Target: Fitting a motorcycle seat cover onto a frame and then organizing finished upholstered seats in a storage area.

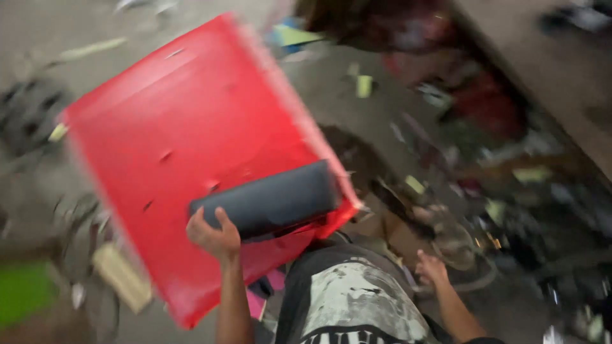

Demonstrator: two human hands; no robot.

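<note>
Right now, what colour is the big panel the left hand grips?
Red panel, with a dark grey pad; head view.

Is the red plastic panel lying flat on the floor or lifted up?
Lifted and tilted. The left hand grips the dark bar at the red panel's lower edge, with the littered floor beneath. Blur hides finer detail.

Bright red flat panel (191, 146), dark grey padded roll (268, 200), grey shirt (354, 299) with whitish blotches, green patch (22, 290)

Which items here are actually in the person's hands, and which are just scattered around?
In hand:
- red panel, tilted
- dark grey flat piece, against the panel, gripped by left hand

Lying about:
- blurred clutter on floor
- green patch
- right hand holds nothing
</note>
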